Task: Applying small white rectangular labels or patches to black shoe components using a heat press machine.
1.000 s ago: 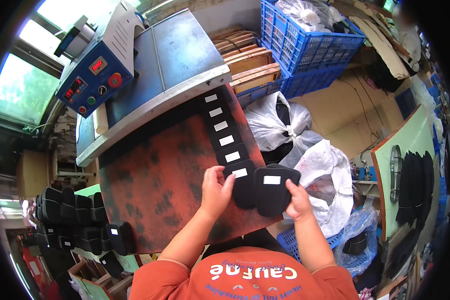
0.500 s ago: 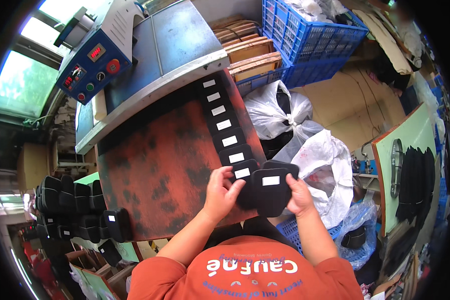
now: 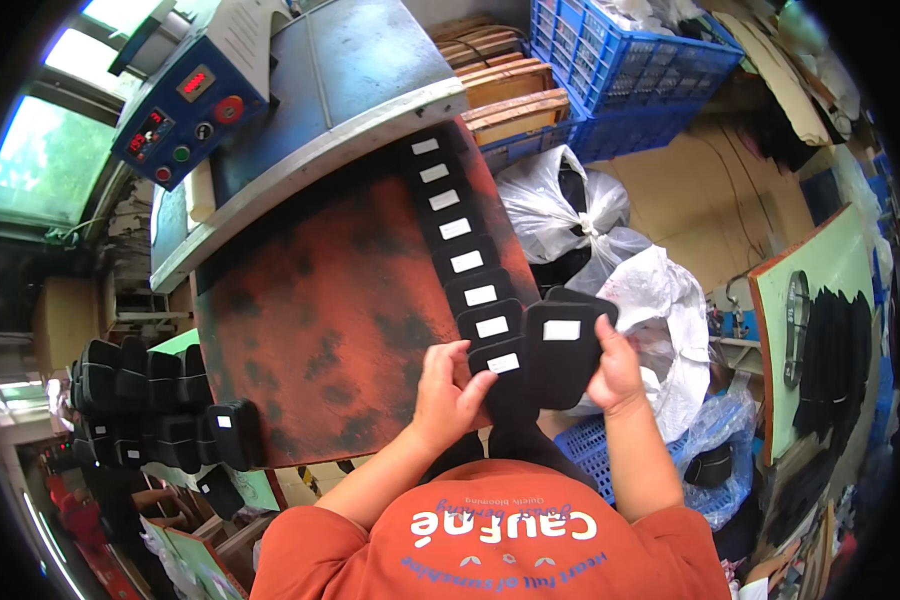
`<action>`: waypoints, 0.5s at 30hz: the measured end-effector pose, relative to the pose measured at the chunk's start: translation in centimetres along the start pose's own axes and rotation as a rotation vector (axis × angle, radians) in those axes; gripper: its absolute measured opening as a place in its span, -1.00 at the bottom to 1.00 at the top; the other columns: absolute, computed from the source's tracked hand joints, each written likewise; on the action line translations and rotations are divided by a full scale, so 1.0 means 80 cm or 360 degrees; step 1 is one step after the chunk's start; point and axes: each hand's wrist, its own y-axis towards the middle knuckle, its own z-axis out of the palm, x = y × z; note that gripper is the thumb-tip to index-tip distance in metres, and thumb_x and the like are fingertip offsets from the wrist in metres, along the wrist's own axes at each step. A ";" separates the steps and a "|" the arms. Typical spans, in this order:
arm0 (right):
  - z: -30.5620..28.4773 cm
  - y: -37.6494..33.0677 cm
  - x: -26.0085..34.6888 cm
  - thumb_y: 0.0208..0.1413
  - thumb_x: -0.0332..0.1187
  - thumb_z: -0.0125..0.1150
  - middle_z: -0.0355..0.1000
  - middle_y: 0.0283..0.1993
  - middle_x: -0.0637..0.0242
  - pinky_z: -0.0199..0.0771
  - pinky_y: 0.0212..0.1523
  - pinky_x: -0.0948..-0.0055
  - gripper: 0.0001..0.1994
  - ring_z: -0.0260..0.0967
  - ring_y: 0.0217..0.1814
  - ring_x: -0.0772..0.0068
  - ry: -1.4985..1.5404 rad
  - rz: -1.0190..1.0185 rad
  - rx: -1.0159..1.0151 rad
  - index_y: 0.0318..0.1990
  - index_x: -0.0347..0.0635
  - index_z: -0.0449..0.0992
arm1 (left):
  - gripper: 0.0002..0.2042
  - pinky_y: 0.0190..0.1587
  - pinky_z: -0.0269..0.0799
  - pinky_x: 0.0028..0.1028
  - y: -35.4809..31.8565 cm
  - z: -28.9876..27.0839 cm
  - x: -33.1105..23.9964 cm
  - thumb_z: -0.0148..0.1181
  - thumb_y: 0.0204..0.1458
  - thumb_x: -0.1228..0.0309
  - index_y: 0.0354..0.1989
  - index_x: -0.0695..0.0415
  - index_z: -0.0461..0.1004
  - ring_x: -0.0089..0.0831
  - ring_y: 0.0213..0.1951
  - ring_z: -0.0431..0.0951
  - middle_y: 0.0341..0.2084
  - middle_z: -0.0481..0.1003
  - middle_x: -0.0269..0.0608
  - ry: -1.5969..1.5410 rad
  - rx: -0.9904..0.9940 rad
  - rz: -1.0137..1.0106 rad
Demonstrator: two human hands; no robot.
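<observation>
My right hand (image 3: 618, 372) grips a small stack of black rounded pads (image 3: 560, 365), the top one bearing a white label. The fingers and thumb of my left hand (image 3: 450, 395) close on the left edge of another labelled black pad (image 3: 505, 385) at the table's near right corner. This pad overlaps the closest one in a row of black pads (image 3: 467, 282), which runs along the table's right side to the press. Each pad in the row shows a white label. How many pads lie in my right hand's stack is hidden.
A heat press with a blue control box (image 3: 185, 115) stands over the far end of the reddish table (image 3: 310, 360). More black pads (image 3: 140, 400) are piled at the left. Plastic bags (image 3: 560, 215), a white sack (image 3: 660, 300) and blue crates (image 3: 630, 70) stand on the right.
One more labelled pad now lies at the near end of the row, with my left hand on it. My right hand's stack has moved slightly up and right. The view has shifted a little.
</observation>
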 end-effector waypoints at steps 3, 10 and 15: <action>0.041 0.020 -0.041 0.21 -0.26 -0.06 0.40 -0.05 0.22 0.38 0.04 0.31 -0.71 0.37 0.00 0.28 -0.0113 -0.0048 0.0002 0.00 -0.22 0.35 | -0.84 -0.50 0.28 -0.60 0.011 -0.003 -0.018 0.24 -0.12 0.58 -0.37 0.24 0.39 -0.60 -0.59 0.32 -0.51 0.33 -0.28 -0.0454 0.0184 -0.0161; 0.110 0.086 -0.070 0.22 -0.25 -0.17 0.37 0.01 0.16 0.26 0.14 0.20 -0.66 0.31 0.07 0.20 0.0312 0.0250 0.0230 0.04 -0.26 0.31 | -0.88 -0.59 0.23 -0.66 0.072 -0.052 0.028 0.15 -0.09 0.73 -0.48 0.25 0.38 -0.69 -0.59 0.32 -0.50 0.38 -0.33 -0.0385 -0.0386 0.0282; 0.116 0.124 -0.077 0.23 -0.24 -0.22 0.31 0.09 0.16 0.19 0.18 0.21 -0.63 0.26 0.13 0.19 0.0406 0.0068 -0.0066 0.09 -0.26 0.27 | -0.87 -0.61 0.22 -0.61 0.165 -0.093 0.064 0.19 -0.05 0.52 -0.55 0.24 0.38 -0.64 -0.68 0.32 -0.71 0.36 -0.34 -0.0708 -0.0532 -0.0476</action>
